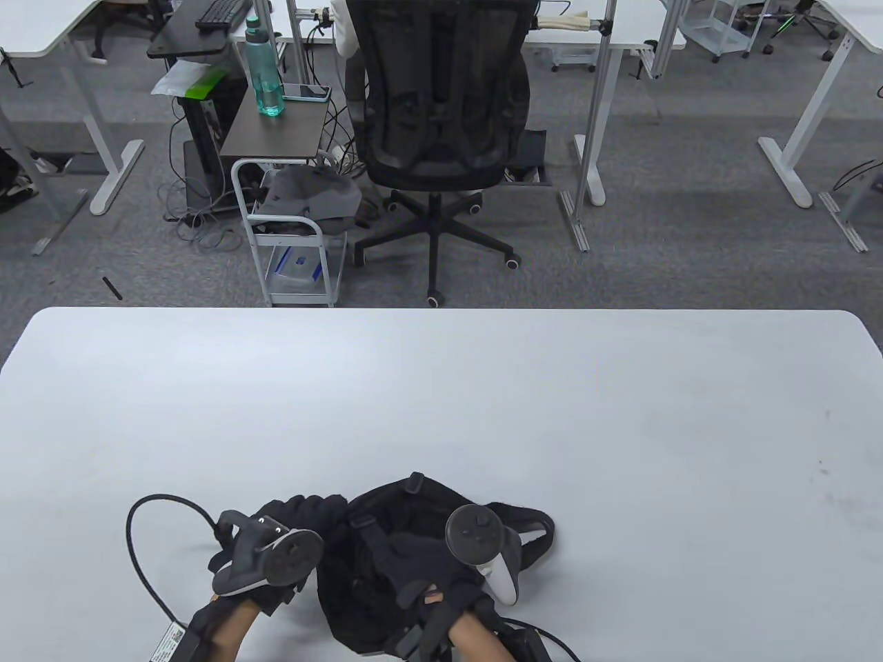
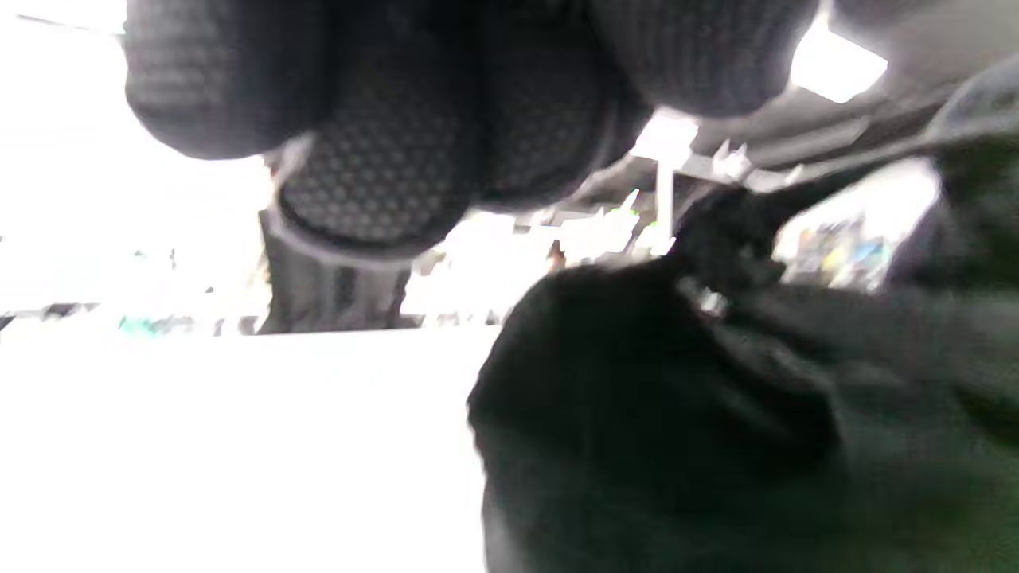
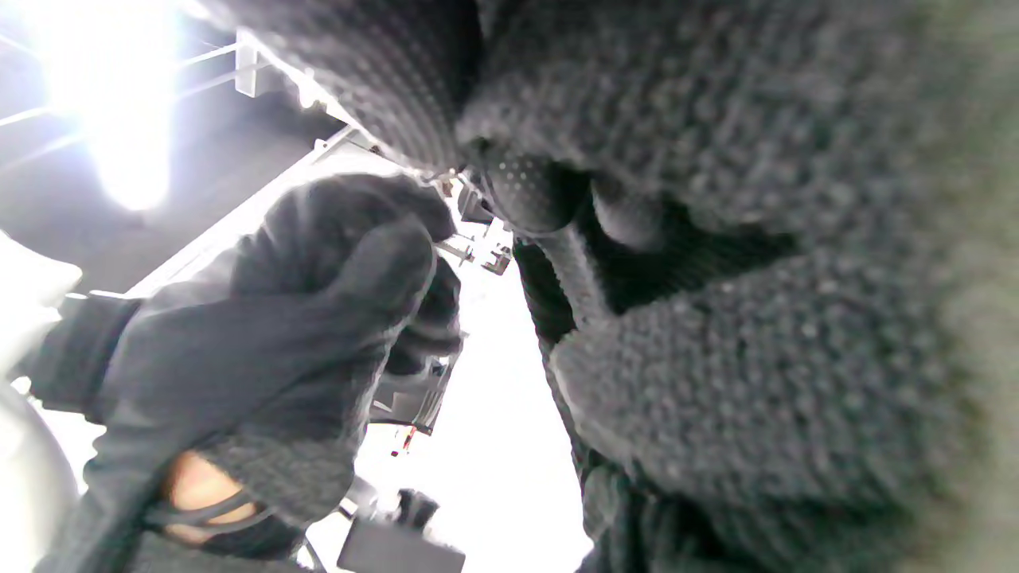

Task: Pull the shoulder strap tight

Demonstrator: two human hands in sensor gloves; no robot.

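Note:
A black bag (image 1: 386,607) lies crumpled at the near edge of the white table (image 1: 441,400). One shoulder strap (image 1: 541,534) loops out on its right side. My left hand (image 1: 303,514) sits at the bag's left edge, its fingers curled into the black fabric; the right wrist view shows it as a tight fist (image 3: 334,302). My right hand (image 1: 397,548) reaches across the top of the bag. Close up, its fingers (image 3: 525,191) pinch a narrow strap (image 3: 569,274) that runs down from them. The left wrist view is blurred and shows curled fingers (image 2: 374,135) above the bag (image 2: 677,430).
A black cable (image 1: 138,545) loops across the table left of my left hand. Beyond the far table edge stand a black office chair (image 1: 438,110) and a small white cart (image 1: 293,234).

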